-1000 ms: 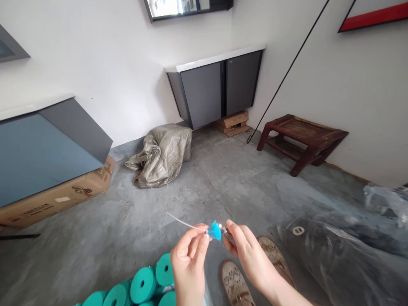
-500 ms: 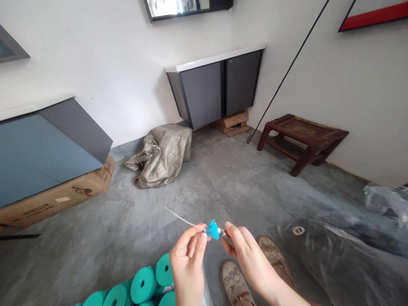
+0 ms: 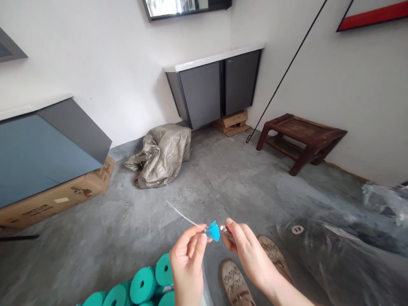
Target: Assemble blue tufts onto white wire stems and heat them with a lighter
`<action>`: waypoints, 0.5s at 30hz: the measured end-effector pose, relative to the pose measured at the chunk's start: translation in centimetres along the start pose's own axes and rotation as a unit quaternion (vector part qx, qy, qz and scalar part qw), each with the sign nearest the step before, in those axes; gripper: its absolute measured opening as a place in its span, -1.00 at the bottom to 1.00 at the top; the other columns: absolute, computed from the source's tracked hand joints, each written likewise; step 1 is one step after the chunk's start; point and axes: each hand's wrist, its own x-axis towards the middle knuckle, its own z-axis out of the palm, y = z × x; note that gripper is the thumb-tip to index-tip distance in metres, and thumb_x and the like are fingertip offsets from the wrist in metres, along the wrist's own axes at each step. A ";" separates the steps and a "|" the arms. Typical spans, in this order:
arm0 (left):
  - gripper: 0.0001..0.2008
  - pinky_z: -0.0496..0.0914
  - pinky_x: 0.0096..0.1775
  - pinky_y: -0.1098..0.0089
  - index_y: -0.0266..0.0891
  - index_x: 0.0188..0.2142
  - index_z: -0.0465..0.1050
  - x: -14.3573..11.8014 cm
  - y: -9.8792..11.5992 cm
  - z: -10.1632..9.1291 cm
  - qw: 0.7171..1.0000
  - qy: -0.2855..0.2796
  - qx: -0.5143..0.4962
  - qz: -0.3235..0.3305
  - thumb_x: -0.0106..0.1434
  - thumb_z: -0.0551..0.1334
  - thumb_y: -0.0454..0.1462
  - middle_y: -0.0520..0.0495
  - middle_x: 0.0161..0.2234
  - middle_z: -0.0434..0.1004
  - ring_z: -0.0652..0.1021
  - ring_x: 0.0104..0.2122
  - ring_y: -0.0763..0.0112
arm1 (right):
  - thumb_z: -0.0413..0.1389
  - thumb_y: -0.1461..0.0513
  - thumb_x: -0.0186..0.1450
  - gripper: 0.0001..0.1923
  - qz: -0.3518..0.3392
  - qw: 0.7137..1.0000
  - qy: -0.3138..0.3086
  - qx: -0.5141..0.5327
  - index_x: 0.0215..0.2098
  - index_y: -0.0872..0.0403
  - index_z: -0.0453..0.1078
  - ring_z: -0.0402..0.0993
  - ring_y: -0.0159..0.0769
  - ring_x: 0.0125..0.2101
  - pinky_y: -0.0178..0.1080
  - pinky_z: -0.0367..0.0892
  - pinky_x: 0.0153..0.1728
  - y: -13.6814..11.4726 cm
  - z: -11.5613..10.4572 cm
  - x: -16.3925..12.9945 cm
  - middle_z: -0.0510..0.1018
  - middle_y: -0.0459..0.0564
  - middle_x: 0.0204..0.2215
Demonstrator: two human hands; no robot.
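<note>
Between its thumb and fingers my left hand (image 3: 190,251) pinches a small bright-blue flower-like piece (image 3: 213,231), gathered at its base and frilled at its open end. A thin white stem (image 3: 181,215) runs from it toward the upper left. My right hand (image 3: 239,242) is closed around a lighter (image 3: 226,230) with a bit of red showing; the fingers hide most of it. A small bright glow, apparently a flame, shows at the lighter's tip, just right of the frilled edge. A narrow gap separates the lighter from the blue piece.
Several green rolls (image 3: 143,284) lie at the lower left. A crumpled sack (image 3: 165,155), a wooden stool (image 3: 302,134) and a cardboard box (image 3: 73,195) stand on the floor. Dark plastic-wrapped goods (image 3: 344,259) lie at right, beside my shoes (image 3: 234,278).
The blue piece has turned so its frilled end faces me more, and its stem points higher. The lighter has drawn slightly away to the right.
</note>
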 end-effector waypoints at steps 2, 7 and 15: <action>-0.70 0.47 -0.42 0.55 -0.29 -0.45 0.52 0.0 0.0 0.0 1.000 -0.003 -0.006 -0.006 -0.11 0.37 -0.10 -0.11 -0.45 0.58 0.55 -0.49 0.43 | -0.20 -0.11 0.24 -0.49 -0.002 1.000 -0.016 -0.012 -0.65 0.08 0.01 0.06 -0.37 -0.53 -0.29 0.00 -0.45 -0.1 0.0 -0.1 0.11 -0.12 -0.64; -0.70 0.44 -0.44 0.57 -0.30 -0.43 0.52 0.3 -0.5 -0.1 0.999 -0.005 -0.042 -0.030 -0.11 0.38 -0.13 -0.08 -0.48 0.55 0.52 -0.52 0.48 | -0.16 -0.14 0.22 -0.49 0.009 1.000 -0.003 0.012 -0.63 0.08 0.05 0.10 -0.36 -0.50 -0.30 0.02 -0.44 -0.3 0.1 -0.4 0.16 -0.11 -0.60; -0.75 0.46 -0.36 0.45 -0.27 -0.41 0.52 0.5 -1.1 0.5 0.978 -0.037 -0.187 -0.087 -0.10 0.39 -0.19 -0.06 -0.44 0.54 0.51 -0.47 0.46 | -0.14 -0.13 0.24 -0.51 -0.023 0.985 -0.097 0.140 -0.52 0.11 0.20 -0.03 -0.42 -0.57 -0.33 -0.01 -0.50 -1.0 -0.7 0.0 0.08 -0.15 -0.64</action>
